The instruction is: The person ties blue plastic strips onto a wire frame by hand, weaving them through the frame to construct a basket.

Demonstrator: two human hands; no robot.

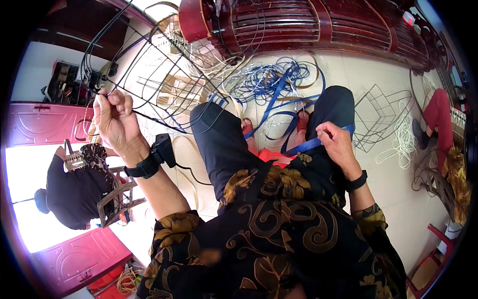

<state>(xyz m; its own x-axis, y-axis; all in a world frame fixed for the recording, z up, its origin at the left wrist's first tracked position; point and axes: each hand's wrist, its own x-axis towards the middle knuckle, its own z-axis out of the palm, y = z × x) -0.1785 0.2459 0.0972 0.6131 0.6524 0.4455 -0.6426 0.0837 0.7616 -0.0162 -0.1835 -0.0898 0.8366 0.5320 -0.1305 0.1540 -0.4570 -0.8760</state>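
Your left hand (117, 119) pinches the black wire frame (172, 57) near one corner, probably to keep it raised, ahead and left of your knees. Your right hand (338, 144) curls at the blue strap (306, 146) across your right thigh, perhaps for easy reach; whether those fingers grip it, I can't tell.

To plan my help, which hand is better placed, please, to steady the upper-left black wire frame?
Likely the left hand, at the black wire frame; the right hand is by the flat blue strip.
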